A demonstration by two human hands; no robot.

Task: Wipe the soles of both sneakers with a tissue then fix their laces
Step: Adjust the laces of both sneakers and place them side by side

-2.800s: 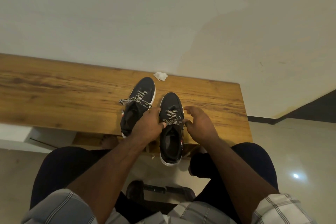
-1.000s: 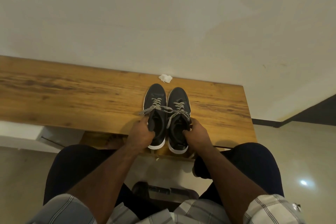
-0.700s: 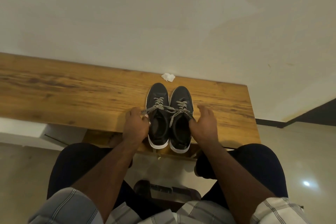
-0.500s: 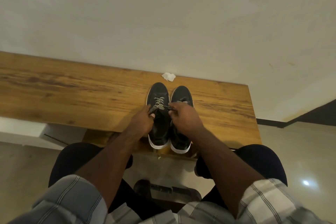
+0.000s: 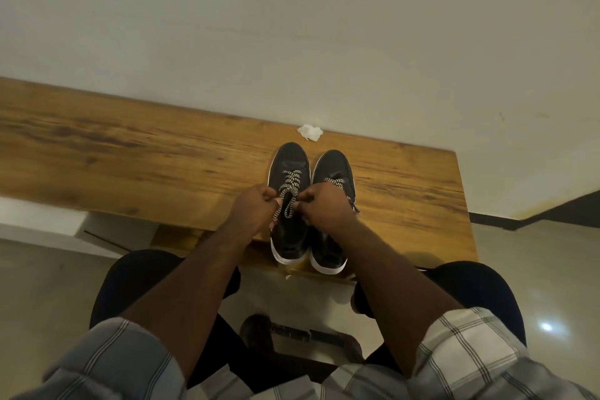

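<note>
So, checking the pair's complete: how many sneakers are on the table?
2. The left sneaker and right sneaker stand side by side near the table's front edge.

Both forearms reach forward, the left hand (image 5: 256, 208) and right hand (image 5: 324, 206) each curled in a pinching grip.

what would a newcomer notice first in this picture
A pair of dark sneakers stands side by side at the near edge of a wooden bench. Both hands meet over the left sneaker, the left hand and right hand each pinching its lace. A crumpled tissue lies just beyond the toes.
</note>
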